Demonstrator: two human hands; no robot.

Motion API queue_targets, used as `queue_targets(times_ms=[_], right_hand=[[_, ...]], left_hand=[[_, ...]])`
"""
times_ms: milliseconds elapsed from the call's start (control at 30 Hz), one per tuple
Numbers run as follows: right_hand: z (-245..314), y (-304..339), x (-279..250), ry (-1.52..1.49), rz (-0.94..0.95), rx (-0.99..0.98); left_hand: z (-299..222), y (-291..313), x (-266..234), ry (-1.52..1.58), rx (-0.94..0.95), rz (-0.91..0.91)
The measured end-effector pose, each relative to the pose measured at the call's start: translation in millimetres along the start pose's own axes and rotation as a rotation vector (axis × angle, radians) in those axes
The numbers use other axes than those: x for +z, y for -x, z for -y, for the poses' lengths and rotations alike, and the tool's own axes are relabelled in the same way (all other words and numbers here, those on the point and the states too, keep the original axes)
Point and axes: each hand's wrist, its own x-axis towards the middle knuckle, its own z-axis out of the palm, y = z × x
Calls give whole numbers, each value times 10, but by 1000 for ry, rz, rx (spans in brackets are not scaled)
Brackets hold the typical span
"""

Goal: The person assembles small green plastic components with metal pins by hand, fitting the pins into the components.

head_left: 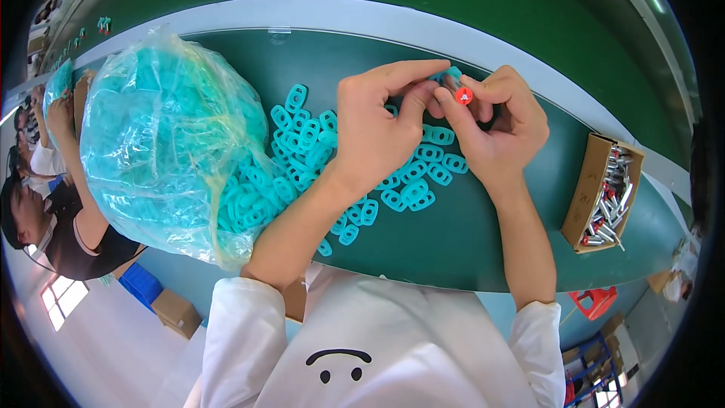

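A: What are the two hands doing?

B: They meet finger to finger. The left hand (381, 109) seems to pinch a teal piece (455, 72) with its thumb and pointing finger. The right hand (504, 117) grips a red-ended metal piece (464, 96) between its thumb and fingers.

A: So where are those two pieces?

B: Both are up at the fingertips, right where the hands come together. The red end points back toward the person. The teal bit peeks out just past it, on the far side.

A: Are they joined?

B: I can't tell. Fingers hide the spot where they would touch.

A: Which step does it look like?

B: My guess is the matching step, with one metal piece being lined up with one teal piece.

A: What does the next move need?

B: Small, careful fingers, I think. The left pinch should keep the teal piece steady, and the right fingers should keep the metal piece straight. If it tips, it could slip.

A: What is around the grip?

B: Loose teal pieces (414, 171) lie below it and to its left, on the green table (468, 242). Farther left sits a big clear bag (162, 128) full of teal pieces. Well off to the right of the grip is a cardboard box (578, 204) with shiny metal pieces (610, 204) inside, some with red ends.
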Motion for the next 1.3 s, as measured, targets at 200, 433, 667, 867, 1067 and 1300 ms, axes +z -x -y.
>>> queue_targets(times_ms=[200,433,667,867,1067,1300], right_hand=[[-32,-15,-45,-22,-8,-1],[58,-12,-65,3,38,134],[75,-135,-57,-9,-43,303],[-201,-669,-303,487,-138,273],[-466,-962,-247,990,-54,243],[-48,-80,-331,1024,94,-122]], left_hand=[[-111,1,70,13,-28,-13],[-62,-16,56,73,-38,-30],[-136,-42,-46,149,-57,-15],[-60,62,-45,-251,424,295],[-15,127,-16,-505,585,570],[156,185,156,-468,567,458]])
